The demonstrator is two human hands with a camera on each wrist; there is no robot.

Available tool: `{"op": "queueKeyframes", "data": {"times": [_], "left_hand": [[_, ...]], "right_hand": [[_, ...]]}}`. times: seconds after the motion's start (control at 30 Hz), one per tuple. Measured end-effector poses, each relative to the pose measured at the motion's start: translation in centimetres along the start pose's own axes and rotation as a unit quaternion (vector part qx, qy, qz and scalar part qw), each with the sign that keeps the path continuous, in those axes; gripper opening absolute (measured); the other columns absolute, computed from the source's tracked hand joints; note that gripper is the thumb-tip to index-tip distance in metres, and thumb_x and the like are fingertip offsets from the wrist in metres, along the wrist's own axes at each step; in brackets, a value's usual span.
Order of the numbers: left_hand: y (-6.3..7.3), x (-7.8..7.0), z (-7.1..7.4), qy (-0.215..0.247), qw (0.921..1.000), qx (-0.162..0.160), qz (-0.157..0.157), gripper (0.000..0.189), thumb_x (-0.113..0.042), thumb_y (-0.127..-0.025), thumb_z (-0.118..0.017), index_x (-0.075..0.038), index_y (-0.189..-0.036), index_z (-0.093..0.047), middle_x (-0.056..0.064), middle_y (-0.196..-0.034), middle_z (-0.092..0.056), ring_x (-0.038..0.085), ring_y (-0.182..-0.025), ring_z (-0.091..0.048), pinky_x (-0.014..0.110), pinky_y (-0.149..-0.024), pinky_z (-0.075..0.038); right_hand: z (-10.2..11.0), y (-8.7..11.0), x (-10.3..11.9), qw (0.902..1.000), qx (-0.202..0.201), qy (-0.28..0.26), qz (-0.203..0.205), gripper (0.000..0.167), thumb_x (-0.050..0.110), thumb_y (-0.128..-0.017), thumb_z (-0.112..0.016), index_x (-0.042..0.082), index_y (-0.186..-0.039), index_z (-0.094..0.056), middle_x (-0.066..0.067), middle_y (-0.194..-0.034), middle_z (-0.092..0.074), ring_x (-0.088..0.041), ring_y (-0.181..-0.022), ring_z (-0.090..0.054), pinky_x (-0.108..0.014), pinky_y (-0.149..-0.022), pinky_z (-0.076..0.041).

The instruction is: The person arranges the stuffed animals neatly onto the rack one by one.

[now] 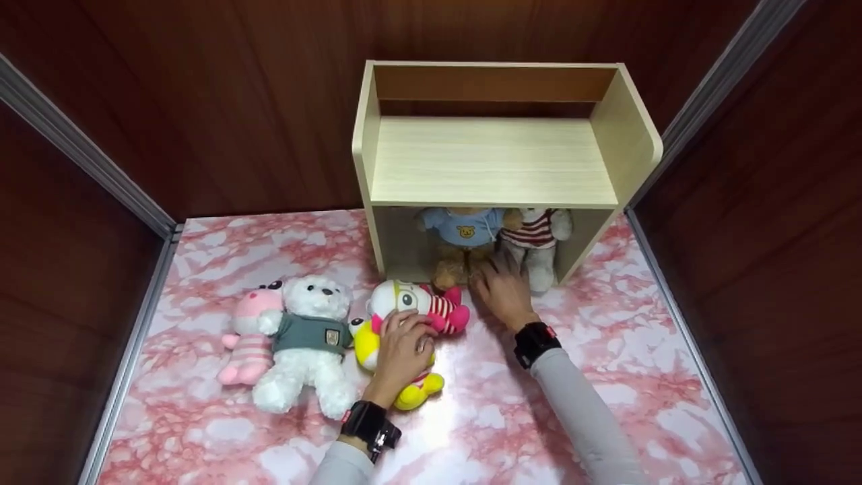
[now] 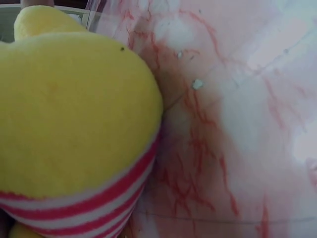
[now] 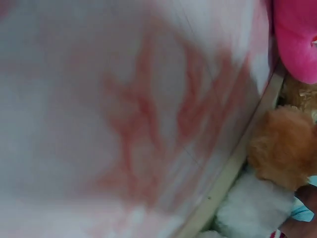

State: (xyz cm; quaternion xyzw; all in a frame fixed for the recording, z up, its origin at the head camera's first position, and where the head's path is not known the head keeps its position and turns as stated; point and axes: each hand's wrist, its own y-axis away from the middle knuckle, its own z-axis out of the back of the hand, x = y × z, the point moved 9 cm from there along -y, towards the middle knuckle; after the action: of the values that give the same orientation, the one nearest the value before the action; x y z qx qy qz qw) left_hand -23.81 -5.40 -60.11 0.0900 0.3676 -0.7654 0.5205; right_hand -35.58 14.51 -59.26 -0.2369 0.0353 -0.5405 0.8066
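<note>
My left hand (image 1: 402,343) reaches over a yellow plush toy (image 1: 367,347), its fingers resting on a white-and-pink plush toy (image 1: 441,310) lying sideways in front of the shelf unit. In the left wrist view, the yellow toy (image 2: 79,114) with its pink-striped cloth fills the left side. My right hand (image 1: 505,289) is at the lower compartment's front, fingers extended at the legs of a brown bear (image 1: 451,246) in a blue shirt. Beside that bear sits a grey-white plush (image 1: 539,259) in a red-striped top. Their heads are mostly hidden under the shelf board.
A pale wooden shelf unit (image 1: 491,162) stands against the back wall. Left of my left hand lie a white bear (image 1: 313,370) in a green shirt and a pink striped plush (image 1: 249,330). Brown panels (image 1: 236,101) surround the pink marbled surface (image 1: 188,431).
</note>
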Motion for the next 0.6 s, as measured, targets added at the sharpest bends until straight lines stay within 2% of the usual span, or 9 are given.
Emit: {"op": "queueKeyframes", "data": {"times": [0.17, 0.3, 0.47, 0.6], "left_hand": [[0.1, -0.2, 0.0, 0.003, 1.0000, -0.002, 0.000, 0.009, -0.012, -0.084, -0.073, -0.015, -0.089, -0.079, -0.001, -0.114, -0.074, 0.027, -0.123, -0.056, 0.053, -0.117, -0.026], [0.3, -0.4, 0.0, -0.004, 1.0000, -0.001, -0.002, 0.009, -0.014, -0.084, -0.073, -0.016, -0.092, -0.079, -0.001, -0.115, -0.074, 0.027, -0.124, -0.055, 0.054, -0.117, -0.026], [0.4, -0.4, 0.0, -0.013, 0.9999, 0.000, -0.004, 0.011, -0.014, -0.084, -0.075, -0.015, -0.095, -0.078, -0.001, -0.116, -0.073, 0.027, -0.125, -0.054, 0.055, -0.118, -0.025], [0.4, -0.4, 0.0, -0.013, 0.9998, -0.005, -0.013, 0.012, -0.012, -0.083, -0.077, -0.015, -0.095, -0.078, -0.001, -0.116, -0.073, 0.027, -0.124, -0.054, 0.055, -0.117, -0.025]], "right_hand": [[0.4, 0.5, 0.3, 0.9995, -0.026, -0.017, -0.001, 0.036, 0.032, -0.101, -0.063, 0.006, -0.124, -0.071, -0.022, -0.144, -0.058, -0.049, -0.140, -0.043, -0.076, -0.108, -0.031], [1.4, 1.0, 0.4, 0.9984, -0.046, -0.032, -0.003, 0.038, 0.031, -0.100, -0.065, 0.005, -0.128, -0.070, -0.024, -0.143, -0.057, -0.051, -0.138, -0.045, -0.075, -0.105, -0.035], [2.5, 2.2, 0.0, 0.9975, -0.039, -0.051, -0.029, 0.042, 0.030, -0.101, -0.061, 0.006, -0.136, -0.065, -0.022, -0.151, -0.052, -0.053, -0.141, -0.039, -0.075, -0.106, -0.033], [3.2, 3.4, -0.4, 0.9963, -0.032, -0.064, -0.049, 0.042, 0.030, -0.104, -0.057, 0.005, -0.137, -0.064, -0.021, -0.154, -0.049, -0.053, -0.144, -0.036, -0.076, -0.107, -0.031]]}}
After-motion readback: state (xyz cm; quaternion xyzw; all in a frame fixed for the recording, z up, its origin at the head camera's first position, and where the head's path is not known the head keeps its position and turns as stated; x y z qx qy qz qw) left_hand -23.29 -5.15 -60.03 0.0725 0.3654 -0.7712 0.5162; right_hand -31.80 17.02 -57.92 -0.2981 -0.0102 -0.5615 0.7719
